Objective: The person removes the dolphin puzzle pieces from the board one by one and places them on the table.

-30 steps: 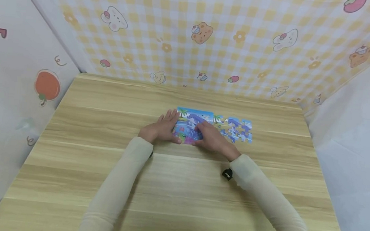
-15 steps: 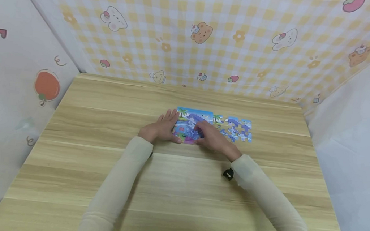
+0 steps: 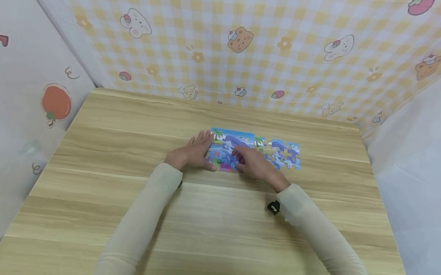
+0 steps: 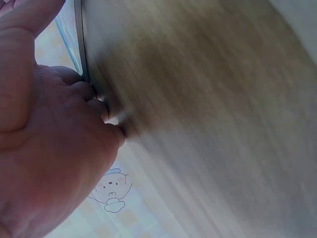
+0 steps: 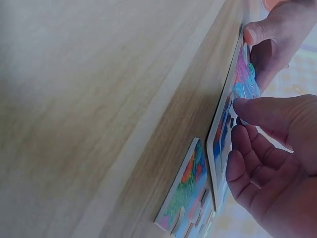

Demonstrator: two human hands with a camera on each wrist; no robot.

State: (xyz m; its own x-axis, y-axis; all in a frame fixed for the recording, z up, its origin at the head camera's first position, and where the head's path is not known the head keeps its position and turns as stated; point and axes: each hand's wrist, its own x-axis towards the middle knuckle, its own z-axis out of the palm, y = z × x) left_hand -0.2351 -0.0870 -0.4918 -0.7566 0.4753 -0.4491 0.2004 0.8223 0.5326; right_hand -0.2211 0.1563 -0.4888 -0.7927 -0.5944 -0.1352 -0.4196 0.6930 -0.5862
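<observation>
A dolphin jigsaw puzzle in a flat tray (image 3: pixel 240 134) lies toward the back of the table. My left hand (image 3: pixel 193 152) rests along the tray's left edge, fingers extended, thumb at the front left corner. Over the tray's right half, my right hand (image 3: pixel 255 162) has its fingers bent and pinches a blue puzzle piece (image 5: pixel 246 90) between thumb and forefinger; the fingers hide much of it. To the right of the tray lies a cluster of puzzle pieces (image 3: pixel 279 148), partly joined into a second dolphin picture. A colourful edge piece (image 5: pixel 185 186) shows close by in the right wrist view.
The wood-grain table (image 3: pixel 213 232) extends in front of both forearms. A yellow checked cloth (image 3: pixel 213 37) hangs behind it, with white sheets (image 3: pixel 428 171) on the sides. A small black device (image 3: pixel 273 207) sits by the right cuff.
My right hand has shifted slightly to the right over the tray, its fingers curling in more. My left hand stays at the tray's left edge.
</observation>
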